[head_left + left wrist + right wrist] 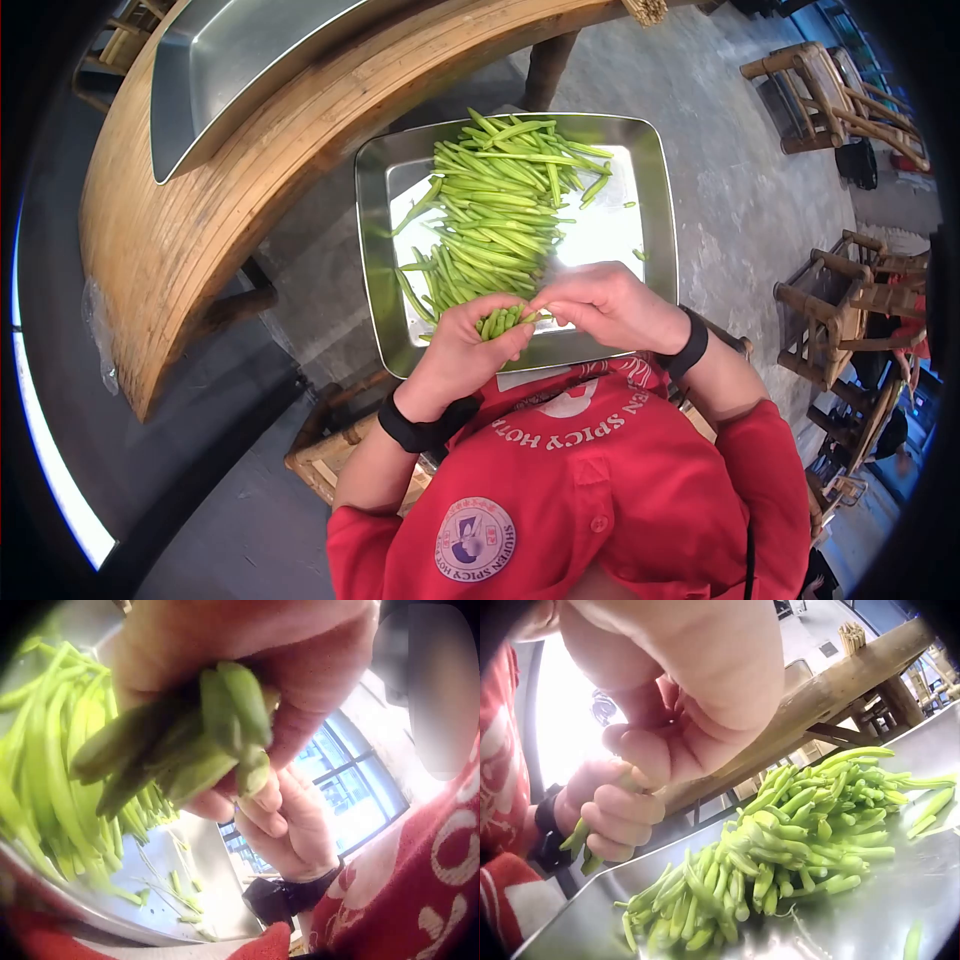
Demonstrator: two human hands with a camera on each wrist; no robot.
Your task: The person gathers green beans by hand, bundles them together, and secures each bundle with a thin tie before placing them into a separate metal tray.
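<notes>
My left hand (462,342) grips a small bunch of green beans (496,323), its fingers curled round them over the near side of a metal tray (669,230). In the left wrist view the cut-looking ends of the held beans (236,705) stick out past the fingers. The right hand (612,302) meets it from the right, with thumb and forefinger pinched at the end of one bean. That pinched tip is mostly hidden behind the fingers. A large heap of green beans (500,200) lies in the tray, just beyond both hands.
Small bean ends (640,255) and thin strings (161,889) lie on the tray floor. Up left, a second metal tray (215,80) stands on a curved wooden table (150,240). Bamboo chairs (800,100) stand on the concrete floor at right.
</notes>
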